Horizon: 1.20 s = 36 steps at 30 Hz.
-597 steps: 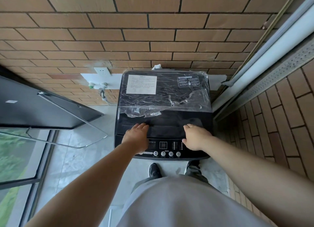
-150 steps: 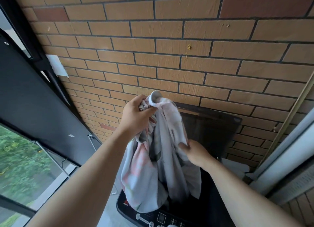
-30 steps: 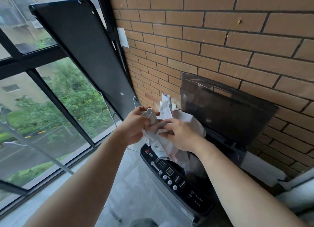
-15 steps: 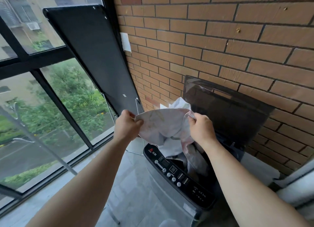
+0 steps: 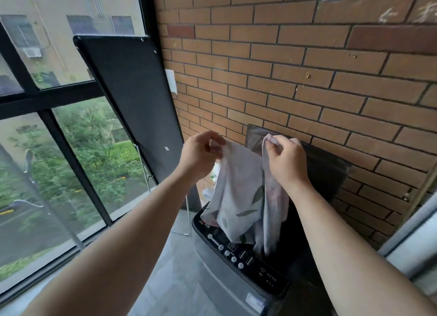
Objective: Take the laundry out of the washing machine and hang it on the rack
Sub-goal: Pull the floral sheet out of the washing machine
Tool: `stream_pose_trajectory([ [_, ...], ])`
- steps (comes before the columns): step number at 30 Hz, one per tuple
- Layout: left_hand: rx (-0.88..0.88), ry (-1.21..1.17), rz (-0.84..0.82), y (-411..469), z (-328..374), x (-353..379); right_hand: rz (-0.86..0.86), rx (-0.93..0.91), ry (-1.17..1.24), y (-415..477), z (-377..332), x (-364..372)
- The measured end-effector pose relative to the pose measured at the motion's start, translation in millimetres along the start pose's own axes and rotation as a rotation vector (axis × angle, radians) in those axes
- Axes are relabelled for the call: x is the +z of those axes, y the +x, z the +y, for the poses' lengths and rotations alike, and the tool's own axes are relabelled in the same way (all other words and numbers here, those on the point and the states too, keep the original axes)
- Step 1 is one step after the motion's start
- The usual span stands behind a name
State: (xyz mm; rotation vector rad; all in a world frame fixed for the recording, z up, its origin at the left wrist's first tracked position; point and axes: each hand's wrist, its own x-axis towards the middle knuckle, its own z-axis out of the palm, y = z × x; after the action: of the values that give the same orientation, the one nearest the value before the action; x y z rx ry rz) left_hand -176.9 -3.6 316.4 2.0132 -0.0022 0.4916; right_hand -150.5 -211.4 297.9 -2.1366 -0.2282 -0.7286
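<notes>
A pale cloth with a leaf print [image 5: 238,197] hangs above the open top-loading washing machine [image 5: 236,278]. My left hand [image 5: 201,155] pinches its upper left edge. My right hand [image 5: 286,159] grips the upper right edge. The cloth's lower end trails down into the drum opening. The machine's dark lid [image 5: 319,171] stands raised against the brick wall. No drying rack can be made out with certainty.
A black panel on a thin metal frame [image 5: 132,103] leans against the wall to the left of the machine. Large black-framed windows [image 5: 59,131] fill the left side. The brick wall [image 5: 307,79] is straight ahead. A grey tiled floor [image 5: 170,280] lies below.
Both hands have lifted the cloth higher and spread it, so it now hangs longer out of the drum. My view has tilted upward.
</notes>
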Motion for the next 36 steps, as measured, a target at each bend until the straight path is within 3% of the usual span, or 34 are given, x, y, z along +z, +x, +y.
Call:
stream_pose_trajectory([
  [8,0.042,-0.332,0.018,22.6,80.7,-19.6,0.355,-0.205,0.035,78.1,-86.7,-92.4],
  [11,0.105,-0.356,0.075,33.6,113.9,-29.2,0.472,-0.299,0.084,101.6,-119.9,-114.3],
  [12,0.11,-0.363,0.098,36.2,122.3,-29.7,0.437,-0.331,0.076,103.2,-127.6,-113.3],
  [15,0.014,-0.456,0.081,31.3,126.2,-20.2,0.124,-0.368,-0.007,85.9,-127.6,-91.7],
  [23,-0.131,-0.516,-0.074,-7.0,71.5,-9.4,-0.537,-0.249,-0.036,31.6,-80.1,-49.5],
  [30,-0.175,-0.652,-0.179,-27.2,54.7,-18.6,-0.586,-0.228,-0.025,21.3,-75.5,-26.6],
  [36,0.022,-0.201,0.006,-35.8,43.3,-22.0,-0.583,-0.254,-0.002,24.5,-73.7,-13.6],
])
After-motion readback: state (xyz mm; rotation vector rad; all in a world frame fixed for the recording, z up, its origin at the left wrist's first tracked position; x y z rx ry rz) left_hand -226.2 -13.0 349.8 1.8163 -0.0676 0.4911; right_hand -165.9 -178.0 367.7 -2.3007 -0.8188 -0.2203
